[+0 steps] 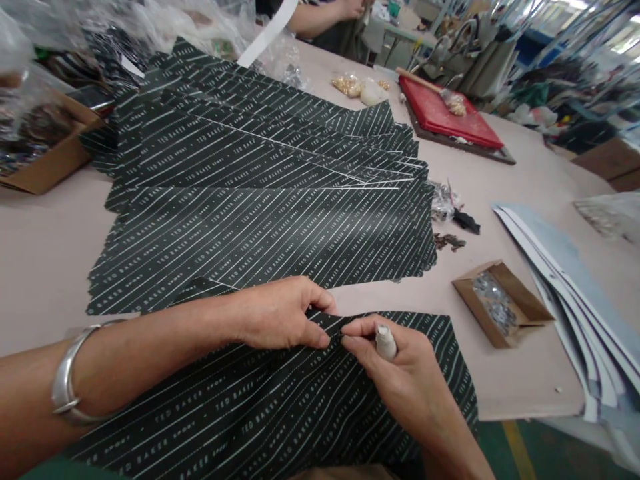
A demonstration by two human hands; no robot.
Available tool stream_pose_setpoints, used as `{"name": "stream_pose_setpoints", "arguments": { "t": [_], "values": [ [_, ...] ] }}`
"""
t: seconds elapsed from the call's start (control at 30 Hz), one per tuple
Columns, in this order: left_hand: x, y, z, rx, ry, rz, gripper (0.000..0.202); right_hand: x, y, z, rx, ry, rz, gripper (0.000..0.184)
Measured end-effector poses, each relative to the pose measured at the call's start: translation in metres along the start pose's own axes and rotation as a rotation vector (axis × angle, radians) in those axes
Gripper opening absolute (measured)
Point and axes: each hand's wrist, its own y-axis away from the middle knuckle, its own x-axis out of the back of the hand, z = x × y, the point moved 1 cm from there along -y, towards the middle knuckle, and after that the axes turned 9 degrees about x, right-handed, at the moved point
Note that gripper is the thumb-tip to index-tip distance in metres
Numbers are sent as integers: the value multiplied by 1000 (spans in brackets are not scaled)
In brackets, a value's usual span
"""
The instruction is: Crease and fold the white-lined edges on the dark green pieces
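Note:
A dark green printed sheet with white stripes (280, 413) lies flat at the table's near edge. My left hand (280, 313), a metal bangle on its wrist, pinches the sheet's upper edge with thumb and fingers closed. My right hand (400, 373) meets it fingertip to fingertip at the same edge and holds a small white tube-like tool (385, 341) upright in its fist. Behind them, several more sheets of the same print (260, 193) are fanned out in a stack across the table.
A small open cardboard box of shiny metal pieces (500, 303) sits to the right, pale sheets (575, 300) beyond it. A red board with a hammer (447, 110) lies far right. A cardboard box (45, 147) stands left. Another person's arms (325, 13) show at the far edge.

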Motion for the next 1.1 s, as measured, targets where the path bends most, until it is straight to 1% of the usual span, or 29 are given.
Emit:
{"name": "stream_pose_setpoints", "arguments": {
  "t": [0.13,0.2,0.27,0.33,0.43,0.47,0.5,0.57,0.63,0.7,0.8,0.93,1.03,1.1],
  "values": [
    [-3,2,-1,-20,-14,8,20,1,0,-1,-1,8,-9,19],
    [-5,3,-1,-22,-61,47,17,2,1,-2,0,17,-24,18],
    [-9,5,0,-40,-127,121,14,2,2,-3,26,35,-39,17],
    [-14,8,2,-75,-197,215,9,1,3,-4,90,78,-26,16],
    [-24,12,4,-149,-328,356,8,2,5,-4,258,195,79,8],
    [-28,13,4,-181,-379,389,9,2,6,-3,323,236,117,10],
    [-31,15,4,-219,-429,416,8,3,7,-2,385,269,138,18],
    [-36,17,2,-298,-520,452,1,3,9,1,474,309,104,29],
    [-40,19,0,-352,-600,499,7,2,11,5,511,331,26,27],
    [-44,21,-1,-378,-660,555,6,0,15,6,545,359,9,19],
    [-48,24,-2,-423,-691,612,13,-4,22,5,628,406,92,16],
    [-52,26,-6,-459,-668,628,9,-10,29,3,749,484,178,15],
    [-51,28,-16,-446,-675,675,14,-14,25,9,769,528,222,15],
    [-49,30,-23,-477,-723,747,22,-18,19,11,749,549,220,20]
  ]
}}
